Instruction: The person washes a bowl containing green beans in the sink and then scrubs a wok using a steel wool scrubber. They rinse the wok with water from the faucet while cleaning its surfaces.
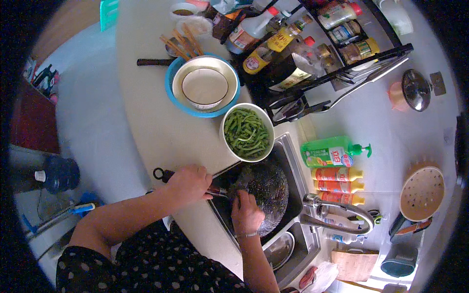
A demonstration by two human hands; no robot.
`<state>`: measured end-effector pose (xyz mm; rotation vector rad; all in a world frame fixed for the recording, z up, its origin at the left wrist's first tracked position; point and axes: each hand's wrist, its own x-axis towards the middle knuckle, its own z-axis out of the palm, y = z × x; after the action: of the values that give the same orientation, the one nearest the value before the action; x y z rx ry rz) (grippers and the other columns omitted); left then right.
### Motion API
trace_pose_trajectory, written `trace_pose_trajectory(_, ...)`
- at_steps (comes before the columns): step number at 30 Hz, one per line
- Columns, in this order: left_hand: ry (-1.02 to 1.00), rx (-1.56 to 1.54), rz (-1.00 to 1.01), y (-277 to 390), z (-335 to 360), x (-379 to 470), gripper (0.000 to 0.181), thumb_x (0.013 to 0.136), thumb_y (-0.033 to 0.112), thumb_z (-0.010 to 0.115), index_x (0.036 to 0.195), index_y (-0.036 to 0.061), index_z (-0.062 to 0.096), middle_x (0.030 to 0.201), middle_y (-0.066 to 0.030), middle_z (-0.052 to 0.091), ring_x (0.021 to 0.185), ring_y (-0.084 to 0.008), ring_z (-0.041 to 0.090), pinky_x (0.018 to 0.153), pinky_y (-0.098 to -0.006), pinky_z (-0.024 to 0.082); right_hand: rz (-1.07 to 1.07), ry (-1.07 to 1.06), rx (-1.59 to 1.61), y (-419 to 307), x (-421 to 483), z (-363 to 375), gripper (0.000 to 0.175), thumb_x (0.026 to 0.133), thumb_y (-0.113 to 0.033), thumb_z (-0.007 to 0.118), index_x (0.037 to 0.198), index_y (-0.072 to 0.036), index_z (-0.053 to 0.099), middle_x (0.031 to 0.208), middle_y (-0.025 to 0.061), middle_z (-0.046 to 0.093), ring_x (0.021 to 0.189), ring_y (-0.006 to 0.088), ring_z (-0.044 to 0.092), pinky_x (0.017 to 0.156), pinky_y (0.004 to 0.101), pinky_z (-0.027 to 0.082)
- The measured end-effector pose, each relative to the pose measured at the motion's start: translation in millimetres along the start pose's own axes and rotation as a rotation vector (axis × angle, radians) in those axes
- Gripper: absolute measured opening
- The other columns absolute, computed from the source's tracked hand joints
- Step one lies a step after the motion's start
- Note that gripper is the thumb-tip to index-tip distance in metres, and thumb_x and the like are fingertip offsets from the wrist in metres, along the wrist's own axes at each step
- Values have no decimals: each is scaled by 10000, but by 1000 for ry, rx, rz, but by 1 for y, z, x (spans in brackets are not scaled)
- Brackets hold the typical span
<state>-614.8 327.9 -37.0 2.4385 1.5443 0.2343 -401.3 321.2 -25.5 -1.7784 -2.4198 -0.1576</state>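
My left hand point(189, 183) grips the dark handle point(217, 191) of a wok point(273, 196), which sits tilted over a sink basin point(289, 154). My right hand point(247, 214), fingers bent, is at the wok near the joint of its handle; whether it holds something there cannot be told. The wok's surface looks wet and speckled. Just beyond the wok, a white bowl of cut green beans point(246, 133) stands at the sink's edge. Next to it a blue basin point(170, 82) holds stacked pale bowls point(205, 88). A curved metal faucet point(351, 205) rises at the sink's right side.
Sauce bottles point(256, 58) and a black rack point(381, 55) stand at the top. Green dish soap point(326, 152) and orange-yellow bottles point(337, 186) line the wall. A metal bowl point(280, 251) lies in the second basin. A pan handle point(154, 62) juts out by the blue basin.
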Motion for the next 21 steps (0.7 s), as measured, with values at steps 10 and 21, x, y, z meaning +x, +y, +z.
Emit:
trace_pose_trajectory(10, -105, -76, 31, 5, -15, 7, 395, 739, 415, 678, 840, 46, 579, 792, -95, 553, 744, -254, 596, 607, -363, 500, 277, 47, 44, -14, 11, 4, 155, 772, -173, 649, 926, -174, 632, 797, 43, 630, 576, 250, 616, 490, 367, 497)
trace_pose_trajectory(21, -65, 39, 24, 15, -26, 5, 389, 744, 394, 686, 847, 32, 588, 805, -116, 568, 730, -287, 610, 641, -387, 516, 296, 238, 155, -14, -23, -1, 86, 768, -166, 649, 854, -165, 646, 711, 36, 609, 509, 233, 594, 434, 352, 473)
